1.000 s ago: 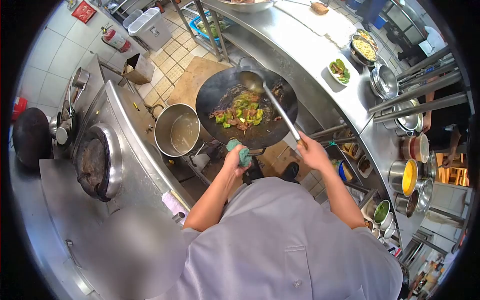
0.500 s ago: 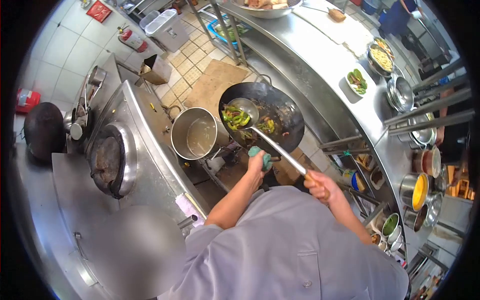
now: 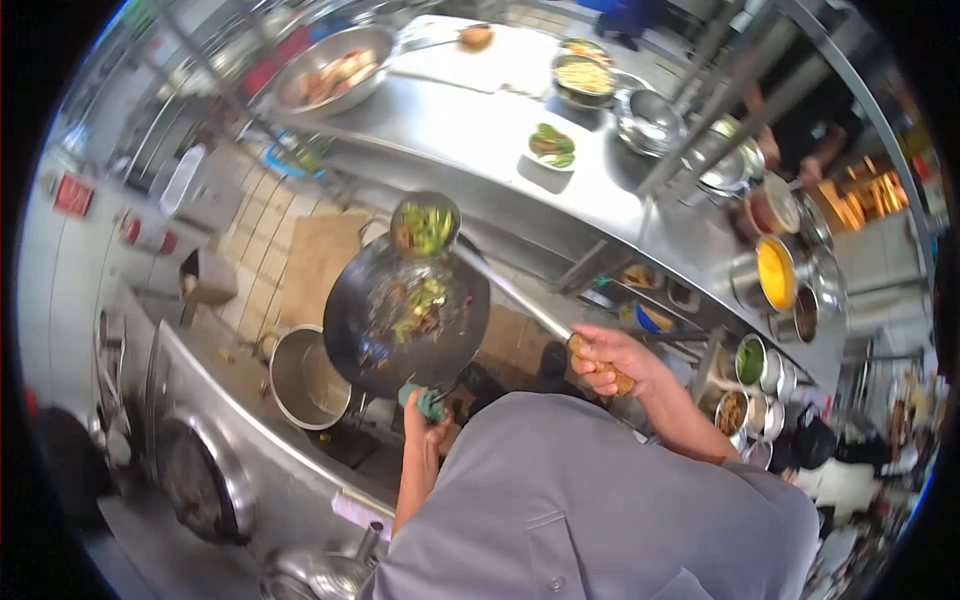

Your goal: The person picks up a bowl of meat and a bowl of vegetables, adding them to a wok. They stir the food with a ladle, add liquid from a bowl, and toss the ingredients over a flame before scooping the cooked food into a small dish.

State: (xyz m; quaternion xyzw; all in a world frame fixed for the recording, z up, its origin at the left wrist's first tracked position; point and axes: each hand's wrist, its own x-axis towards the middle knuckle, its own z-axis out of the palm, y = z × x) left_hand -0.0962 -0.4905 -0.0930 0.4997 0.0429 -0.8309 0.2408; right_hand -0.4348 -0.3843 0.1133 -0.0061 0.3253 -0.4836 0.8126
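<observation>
Steel pot (image 3: 305, 377) at lower left, beside wok.
Wok (image 3: 405, 318) at centre frame, tilted up off burner; stir-fry slides to its middle.
Your left hand (image 3: 425, 415) at lower centre, clamped on wok handle through green cloth (image 3: 424, 402), likely against heat.
Ladle (image 3: 425, 226) at upper centre, loaded with greens, above wok's far rim.
Your right hand (image 3: 607, 361) at centre right, fist closed round ladle's wooden grip.

A restaurant kitchen is running at full pace.
A stainless steel counter (image 3: 470, 130) is carrying seasoning pots (image 3: 775, 275), metal bowls (image 3: 650, 120) and a plated dish (image 3: 551, 146), while a wok (image 3: 405, 320) is working beside built-in burners (image 3: 195, 485) over tiled floor.
</observation>
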